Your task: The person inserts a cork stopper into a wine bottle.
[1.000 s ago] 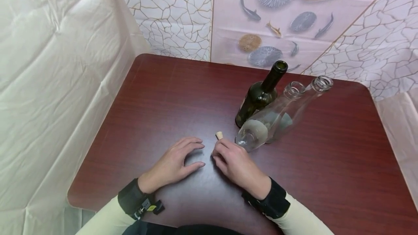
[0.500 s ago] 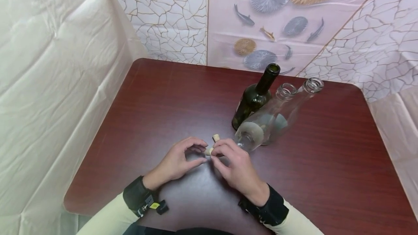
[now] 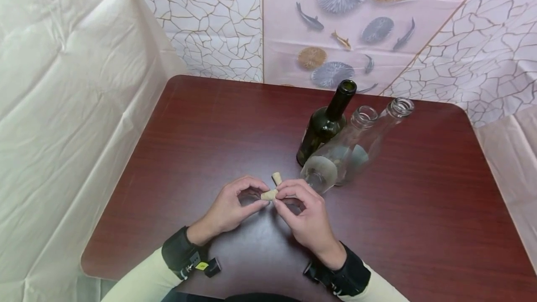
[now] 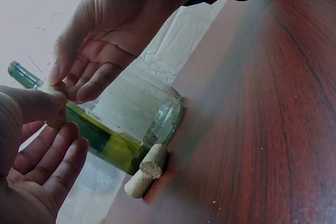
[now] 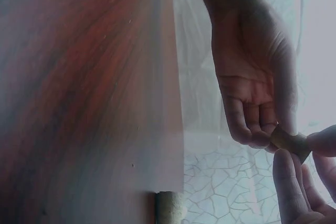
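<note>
In the head view, my left hand (image 3: 230, 203) and right hand (image 3: 309, 216) meet over the table around one small tan cork (image 3: 268, 195). Thumb and fingers of both hands pinch it, one hand at each end. The left wrist view shows the same cork (image 4: 56, 116) partly covered by a thumb. Two more corks lie on the tabletop near the bottles: a front cork (image 4: 155, 161) and a second cork (image 4: 137, 184) beside it. Only one of these, the loose cork (image 3: 276, 178), shows in the head view, just beyond the right fingers.
A dark green wine bottle (image 3: 325, 125) stands behind the right hand. Close beside it are two clear glass bottles, a nearer bottle (image 3: 340, 153) and a farther bottle (image 3: 379, 132). The reddish-brown table (image 3: 201, 134) ends at a patterned cloth backdrop (image 3: 218, 22).
The right hand has lifted a cork up from beside the loose one and moved it slightly left. The left fingers have closed in on its other end.
</note>
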Demonstrator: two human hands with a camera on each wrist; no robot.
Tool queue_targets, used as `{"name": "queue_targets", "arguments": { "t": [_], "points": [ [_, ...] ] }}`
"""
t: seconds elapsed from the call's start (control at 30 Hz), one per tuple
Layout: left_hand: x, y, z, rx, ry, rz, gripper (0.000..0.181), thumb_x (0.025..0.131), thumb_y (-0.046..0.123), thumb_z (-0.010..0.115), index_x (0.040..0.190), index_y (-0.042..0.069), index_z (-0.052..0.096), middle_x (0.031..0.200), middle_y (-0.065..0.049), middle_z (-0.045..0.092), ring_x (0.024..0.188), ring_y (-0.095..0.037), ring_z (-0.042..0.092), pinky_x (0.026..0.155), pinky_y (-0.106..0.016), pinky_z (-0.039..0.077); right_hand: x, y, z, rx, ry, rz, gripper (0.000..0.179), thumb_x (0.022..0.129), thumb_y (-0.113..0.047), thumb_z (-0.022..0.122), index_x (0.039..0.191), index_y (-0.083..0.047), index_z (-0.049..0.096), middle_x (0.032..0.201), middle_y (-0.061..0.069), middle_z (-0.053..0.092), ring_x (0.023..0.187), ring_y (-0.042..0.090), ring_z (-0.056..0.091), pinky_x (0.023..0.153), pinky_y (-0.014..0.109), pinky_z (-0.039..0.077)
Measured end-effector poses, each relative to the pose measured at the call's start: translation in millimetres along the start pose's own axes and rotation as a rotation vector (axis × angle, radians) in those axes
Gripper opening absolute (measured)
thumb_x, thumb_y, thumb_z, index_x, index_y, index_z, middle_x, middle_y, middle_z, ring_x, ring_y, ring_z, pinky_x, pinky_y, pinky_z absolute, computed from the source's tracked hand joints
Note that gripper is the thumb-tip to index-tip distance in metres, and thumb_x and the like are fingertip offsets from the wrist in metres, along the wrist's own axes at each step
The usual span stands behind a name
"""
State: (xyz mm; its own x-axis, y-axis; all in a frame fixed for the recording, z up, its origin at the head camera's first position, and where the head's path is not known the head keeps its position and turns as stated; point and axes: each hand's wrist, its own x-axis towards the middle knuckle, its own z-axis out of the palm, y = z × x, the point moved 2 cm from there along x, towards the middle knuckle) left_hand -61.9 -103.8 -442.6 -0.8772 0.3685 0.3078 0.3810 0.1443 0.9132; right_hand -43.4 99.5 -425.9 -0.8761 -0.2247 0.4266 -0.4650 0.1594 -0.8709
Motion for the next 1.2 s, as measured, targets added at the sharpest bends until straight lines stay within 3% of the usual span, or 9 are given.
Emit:
{"name": "queue_targets", "arguments": {
  "t": [0.3,0.6,0.77,0.9,1.03,1.2],
  "points": [
    [1.7,6.0,2.3,0.059,0.019,0.061,0.024,0.09,0.004,0.081,0.111,0.009,0.072,0.108,-0.007,0.072,0.099,-0.014,0.071,0.086,-0.032,0.064,-3.0,-1.4,-4.7,0.053,-0.01,0.069,0.015,0.091,0.004,0.076,0.099,-0.006,0.07,0.114,0.015,0.066,0.107,0.012,0.068,0.083,0.026,0.064],
    [0.4,11.2,-2.3,0.338,0.038,0.254,0.03,0.087,0.005,0.084,0.112,0.013,0.072,0.111,-0.002,0.072,0.104,-0.016,0.07,0.091,-0.031,0.061,-1.7,-3.4,-6.7,0.14,-0.036,0.13,0.038,0.087,0.006,0.08,0.122,0.005,0.064,0.123,0.024,0.063,0.104,0.012,0.071,0.08,0.03,0.065],
    [0.2,15.0,-3.4,0.411,0.044,0.353,0.029,0.085,0.003,0.084,0.11,0.011,0.072,0.11,-0.003,0.07,0.103,-0.016,0.069,0.092,-0.028,0.06,1.8,-1.7,-8.1,0.236,-0.106,0.28,0.042,0.091,0.004,0.076,0.131,0.004,0.061,0.133,0.029,0.062,0.11,0.01,0.072,0.086,0.029,0.065],
    [0.0,17.2,-4.7,0.455,0.044,0.41,0.028,0.085,0.002,0.083,0.109,0.01,0.073,0.11,-0.002,0.069,0.101,-0.015,0.066,0.092,-0.027,0.058,5.8,0.0,-7.1,0.376,-0.156,0.475,0.042,0.095,-0.002,0.074,0.134,0.003,0.06,0.138,0.029,0.06,0.111,0.01,0.072,0.089,0.025,0.062],
    [-0.3,18.9,-6.0,0.484,0.039,0.469,0.026,0.085,0.001,0.082,0.109,0.009,0.073,0.109,-0.001,0.068,0.101,-0.014,0.065,0.091,-0.025,0.058,8.3,1.3,-5.1,0.54,-0.158,0.65,0.044,0.096,-0.003,0.072,0.137,0.008,0.057,0.128,0.015,0.07,0.106,0.011,0.073,0.09,0.025,0.062],
    [-0.4,19.9,-6.7,0.514,0.044,0.553,0.023,0.087,0.001,0.079,0.108,0.008,0.074,0.108,-0.002,0.068,0.1,-0.014,0.065,0.091,-0.024,0.058,10.4,2.6,-2.3,0.685,-0.132,0.756,0.035,0.096,0.001,0.07,0.13,0.005,0.062,0.112,0.002,0.076,0.101,0.012,0.074,0.091,0.028,0.063]
  ]
}}
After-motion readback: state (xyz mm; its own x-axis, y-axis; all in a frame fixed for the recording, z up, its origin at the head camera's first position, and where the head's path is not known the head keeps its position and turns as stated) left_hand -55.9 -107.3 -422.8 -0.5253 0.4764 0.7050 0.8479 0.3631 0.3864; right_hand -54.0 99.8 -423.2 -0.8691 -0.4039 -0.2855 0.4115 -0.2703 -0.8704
